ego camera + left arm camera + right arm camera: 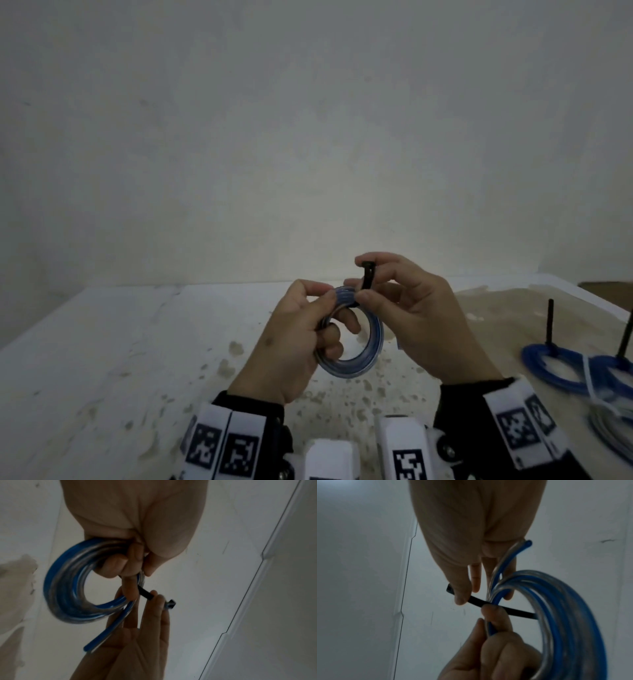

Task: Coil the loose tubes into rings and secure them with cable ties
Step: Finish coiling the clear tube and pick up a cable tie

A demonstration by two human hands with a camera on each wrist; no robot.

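The coil point(356, 346) is hanging above the bench point(102, 359), near its middle, between the two hands. The left hand point(294, 339) is sitting at the coil's left side, its fingers passing through the ring. The right hand point(421, 318) is sitting to the coil's right and slightly behind it. The tie point(368, 279) is standing up from the coil's far edge, between the right thumb and fingers. A loose tube end point(106, 632) is trailing from the coil toward the right palm. Two tied coils point(582, 370) are lying on the bench at the right, well apart from the hands, possibly overlapping each other.
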